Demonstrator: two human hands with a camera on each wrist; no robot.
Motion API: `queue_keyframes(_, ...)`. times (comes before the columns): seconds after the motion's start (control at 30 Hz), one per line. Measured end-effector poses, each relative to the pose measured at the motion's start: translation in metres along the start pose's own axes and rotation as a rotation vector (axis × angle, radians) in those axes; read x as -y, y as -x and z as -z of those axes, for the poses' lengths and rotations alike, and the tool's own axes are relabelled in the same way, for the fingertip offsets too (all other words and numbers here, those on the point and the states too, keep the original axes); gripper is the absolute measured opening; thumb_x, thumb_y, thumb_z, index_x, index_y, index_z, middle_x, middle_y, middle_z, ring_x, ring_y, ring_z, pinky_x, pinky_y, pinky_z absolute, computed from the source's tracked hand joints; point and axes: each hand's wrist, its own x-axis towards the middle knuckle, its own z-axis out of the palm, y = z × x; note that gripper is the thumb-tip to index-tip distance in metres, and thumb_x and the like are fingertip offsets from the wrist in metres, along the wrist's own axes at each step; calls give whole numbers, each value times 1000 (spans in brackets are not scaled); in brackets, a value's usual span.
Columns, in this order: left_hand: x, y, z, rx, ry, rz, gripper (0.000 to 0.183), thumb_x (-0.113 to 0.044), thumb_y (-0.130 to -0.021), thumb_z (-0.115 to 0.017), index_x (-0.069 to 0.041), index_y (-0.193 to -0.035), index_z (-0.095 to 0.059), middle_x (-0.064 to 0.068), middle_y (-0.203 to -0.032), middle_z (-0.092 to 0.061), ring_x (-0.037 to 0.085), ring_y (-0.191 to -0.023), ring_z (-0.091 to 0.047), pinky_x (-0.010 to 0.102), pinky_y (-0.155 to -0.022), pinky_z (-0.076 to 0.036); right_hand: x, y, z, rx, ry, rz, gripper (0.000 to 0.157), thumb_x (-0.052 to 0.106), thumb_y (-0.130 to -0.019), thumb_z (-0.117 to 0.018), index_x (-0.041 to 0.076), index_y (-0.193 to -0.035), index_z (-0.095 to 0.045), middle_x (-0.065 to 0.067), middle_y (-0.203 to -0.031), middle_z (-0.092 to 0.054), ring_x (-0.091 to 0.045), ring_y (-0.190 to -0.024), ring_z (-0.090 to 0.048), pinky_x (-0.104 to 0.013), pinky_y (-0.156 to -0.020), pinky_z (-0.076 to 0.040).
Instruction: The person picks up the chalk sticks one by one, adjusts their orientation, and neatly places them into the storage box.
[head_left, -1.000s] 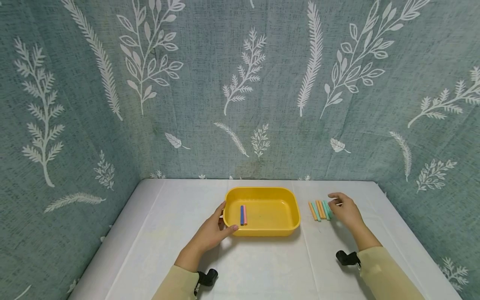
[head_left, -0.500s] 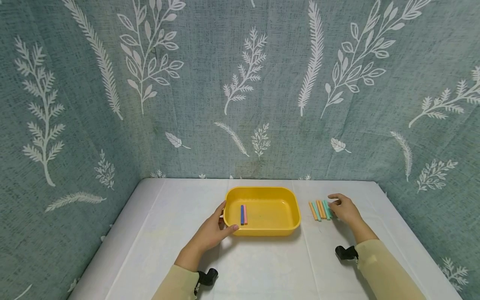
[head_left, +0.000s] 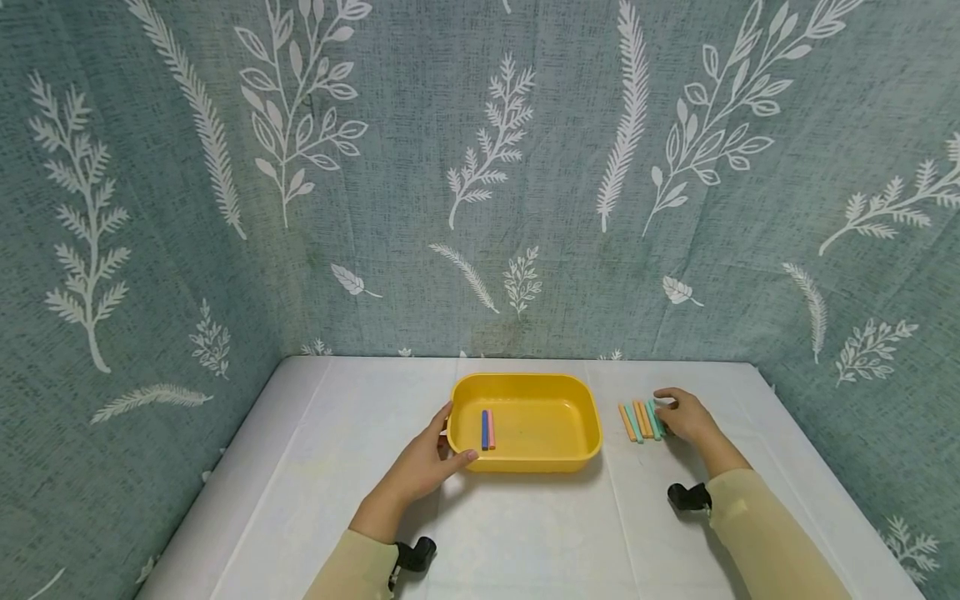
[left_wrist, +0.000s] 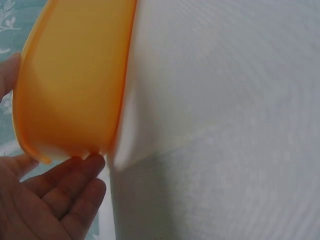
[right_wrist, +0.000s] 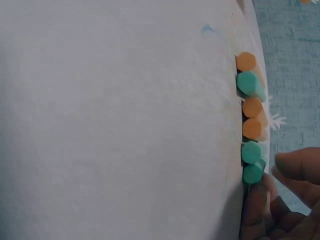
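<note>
My left hand grips the left end of a yellow plastic tray, thumb on its front rim and fingers against its side. The left wrist view shows those fingertips touching the tray's outer wall. A blue chalk stick and a pink chalk stick lie side by side inside. To the right, orange and green chalk sticks lie in a row on the table. My right hand is bent over the row's right end; a fingertip touches or nearly touches the last green chalk stick, with another finger raised apart.
A white cloth covers the table. Patterned green fabric rises behind and on both sides. A black wrist camera sits under the right wrist, another wrist camera under the left.
My right hand has shifted slightly left, closer over the end green chalk stick. The left hand, tray and chalk sticks stay in place.
</note>
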Motion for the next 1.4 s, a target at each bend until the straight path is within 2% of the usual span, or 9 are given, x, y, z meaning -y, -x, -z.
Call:
queue_keyframes(0.13,0,0,0,-4,-9,9,101,-53,-86,-75,-14,-161,-20,15,-146,-51,26,-116,-60,51,-101,-47,0,-4,4,73,16,-4,47,10,-102,-51,-6,-145,-42,-39,-135,-44,-39,-105,-60,-43,-78,-52)
queue_keyframes(0.23,1,0,-1,-5,-14,14,102,-54,-86,-75,-14,-161,-20,13,-143,-53,24,-113,-60,50,-100,-48,1,-6,9,139,32,4,51,8,-100,-53,-7,-147,-40,-39,-136,-43,-34,-103,-59,-41,-78,-51)
queue_keyframes(0.27,1,0,-1,-6,-14,14,102,-54,-86,-75,-15,-161,-20,13,-141,-54,23,-112,-60,50,-99,-48,2,-6,11,160,33,4,52,8,-99,-53,-7,-147,-39,-38,-133,-46,-32,-97,-60,-40,-77,-51)
queue_keyframes(0.4,1,0,-1,-8,-2,11,102,-53,-86,-75,-14,-161,-19,12,-135,-58,21,-108,-60,50,-98,-48,6,-7,17,236,31,3,58,3,-95,-53,-6,-149,-36,-21,-95,-58,-19,-67,-49,-34,-66,-44)
queue_keyframes(0.5,1,0,-2,-6,6,10,102,-53,-85,-75,-13,-161,-19,12,-134,-58,22,-109,-61,52,-99,-47,7,-6,18,274,16,0,64,-1,-88,-52,-6,-150,-34,-5,-69,-47,-15,-55,-37,-32,-59,-39)
queue_keyframes(0.57,2,0,-2,-4,7,10,103,-55,-85,-75,-14,-161,-19,12,-135,-58,23,-110,-61,52,-100,-46,8,-5,19,283,23,-1,67,-3,-86,-52,-6,-150,-35,-1,-63,-43,-14,-53,-35,-30,-58,-37)
queue_keyframes(0.77,2,0,-3,-3,0,-1,104,-58,-84,-74,-14,-161,-20,11,-134,-59,22,-109,-61,52,-99,-47,7,-6,19,296,21,-9,62,-3,-89,-52,-5,-149,-35,-6,-76,-48,-14,-55,-39,-30,-59,-39)
queue_keyframes(1.0,3,-1,-2,-6,-11,-6,103,-56,-85,-74,-13,-161,-20,11,-133,-59,21,-107,-61,51,-98,-48,3,-6,17,253,-95,-27,57,-4,-95,-56,-5,-147,-32,-14,-96,-51,-20,-70,-50,-34,-66,-47)
queue_keyframes(1.4,2,-2,-1,-6,-25,-16,100,-52,-87,-74,-12,-161,-19,13,-138,-57,23,-109,-61,52,-99,-47,0,0,17,189,-179,-38,67,-1,-87,-57,-4,-148,-31,-12,-88,-47,-20,-67,-45,-36,-63,-44)
